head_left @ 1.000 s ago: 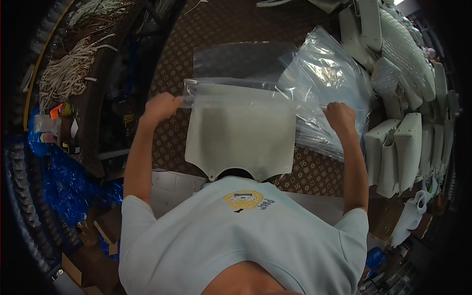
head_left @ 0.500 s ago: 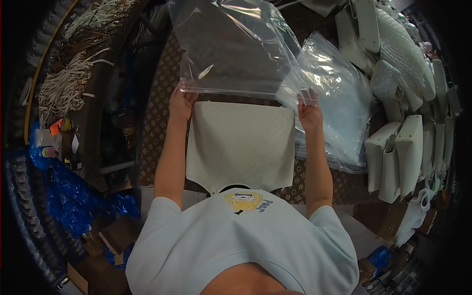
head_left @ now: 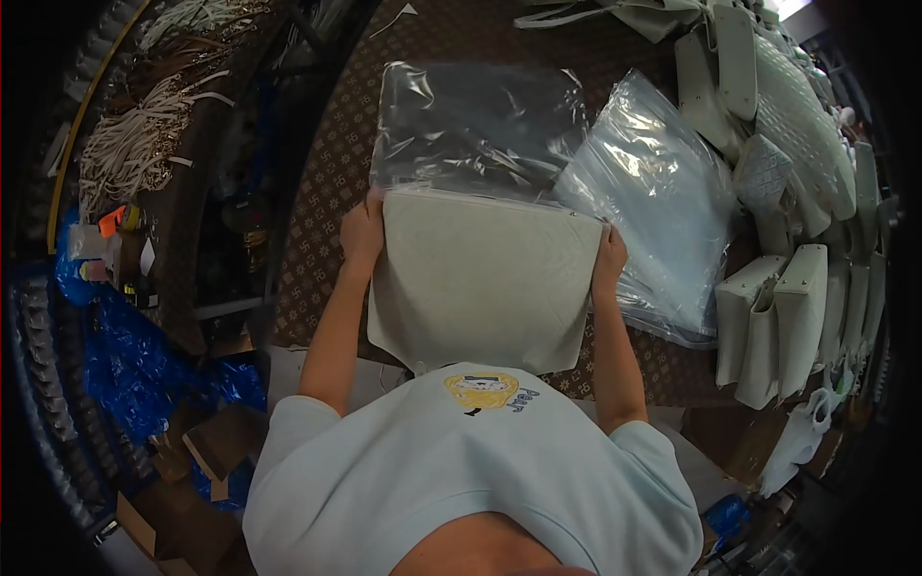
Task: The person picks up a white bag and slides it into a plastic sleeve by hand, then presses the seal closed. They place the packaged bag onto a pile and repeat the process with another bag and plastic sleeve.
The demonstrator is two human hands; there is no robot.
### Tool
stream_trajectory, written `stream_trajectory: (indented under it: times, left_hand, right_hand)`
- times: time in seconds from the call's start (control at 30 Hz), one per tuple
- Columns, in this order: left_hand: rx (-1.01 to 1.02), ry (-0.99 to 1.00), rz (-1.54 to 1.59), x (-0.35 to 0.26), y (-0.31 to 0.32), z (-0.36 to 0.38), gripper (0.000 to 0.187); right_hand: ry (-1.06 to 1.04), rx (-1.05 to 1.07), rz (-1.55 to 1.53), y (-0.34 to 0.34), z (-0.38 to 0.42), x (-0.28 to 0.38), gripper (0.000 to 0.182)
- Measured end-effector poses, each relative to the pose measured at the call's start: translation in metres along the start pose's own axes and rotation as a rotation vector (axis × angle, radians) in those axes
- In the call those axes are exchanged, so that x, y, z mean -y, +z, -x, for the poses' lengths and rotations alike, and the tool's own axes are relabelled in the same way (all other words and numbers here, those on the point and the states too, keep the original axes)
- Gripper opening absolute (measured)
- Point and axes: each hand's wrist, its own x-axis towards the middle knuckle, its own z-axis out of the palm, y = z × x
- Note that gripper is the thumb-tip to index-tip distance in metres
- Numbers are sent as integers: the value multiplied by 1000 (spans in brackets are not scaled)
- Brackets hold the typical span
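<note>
A cream handbag [head_left: 485, 278] lies in front of me, close to my shirt, its far end toward the back of the table. My left hand [head_left: 363, 233] grips its far left corner, fingers closed round the edge. At the far right corner my right hand [head_left: 609, 259] holds it in the same way. Just beyond, a clear plastic bag [head_left: 475, 120] lies flat, its near edge meeting the handbag's far end. To the right, a stack of clear plastic bags [head_left: 663, 206] rests at a slant.
Several cream handbags [head_left: 802, 312] crowd the right side of the patterned table [head_left: 327, 206]. Bundles of straps [head_left: 130, 149] hang over a rail at the left. Blue plastic [head_left: 134, 370] and open cardboard boxes [head_left: 226, 446] sit low on the left.
The clear plastic bag, held raised by both hands before, now lies flat on the table. Both hands have moved down to the handbag's far corners and taken hold of it.
</note>
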Motion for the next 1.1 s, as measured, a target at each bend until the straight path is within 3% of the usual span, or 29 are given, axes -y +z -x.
stream_trajectory:
  times: [0.07,0.1,0.17,0.23,0.27,0.3,0.37,0.4,0.43,0.47,0.5,0.57,0.67,0.73,0.8,0.87,0.9,0.93,0.97,1.0,1.03,1.1]
  left_hand:
    - [-316,438,-394,-12,9,14,47]
    - [-318,433,-388,-2,14,14,47]
    - [-462,879,-222,24,28,5,36]
    - [-471,899,-203,47,26,21,34]
    - [-489,924,-183,54,26,26,31]
    - [-499,926,-179,52,26,20,31]
    - [-276,585,-69,56,22,19,29]
    - [-277,582,-77,51,20,9,29]
    - [-176,423,48,43,18,-3,29]
    - [-77,264,176,39,18,-7,29]
    - [-77,261,180,43,17,-2,29]
    - [-102,373,105,63,13,16,28]
    - [-86,289,-85,102,-3,88,25]
    - [-82,284,-125,154,-7,136,23]
    - [-89,291,-141,159,-16,157,22]
    - [80,-7,72,139,-30,170,23]
    - [57,129,-92,130,-42,160,24]
    - [35,266,-256,114,-56,143,27]
    - [29,274,-251,67,-74,141,29]
    - [26,279,-243,10,-95,151,31]
    - [-20,323,-161,-32,-115,163,34]
    - [-90,441,57,-90,-148,191,35]
  right_hand:
    - [-127,-551,182,9,27,70,36]
    - [-250,-634,225,16,23,61,27]
    - [-325,-630,171,15,36,64,29]
    - [-387,-622,122,13,57,48,32]
    - [-359,-522,167,15,64,26,31]
    - [-337,-425,206,15,64,24,31]
    - [-234,-429,72,19,46,20,33]
    - [-135,-442,-64,23,38,22,36]
    - [-126,-437,-67,22,38,17,36]
    - [-15,-270,-211,18,37,9,36]
    - [90,-102,-349,13,35,6,37]
    - [82,-102,-294,9,58,3,37]
    - [33,-106,-130,4,136,-30,36]
    - [113,-107,-171,2,189,-17,33]
    - [171,-112,-186,4,217,-38,32]
    - [218,-50,-67,-9,209,-34,31]
    - [216,16,61,-30,192,-8,32]
    - [22,-24,245,-47,175,19,32]
    - [-179,-72,428,-68,154,52,33]
    - [-112,6,560,-96,135,87,34]
    - [-139,-130,266,-109,128,136,36]
    - [-227,-216,331,-151,123,216,37]
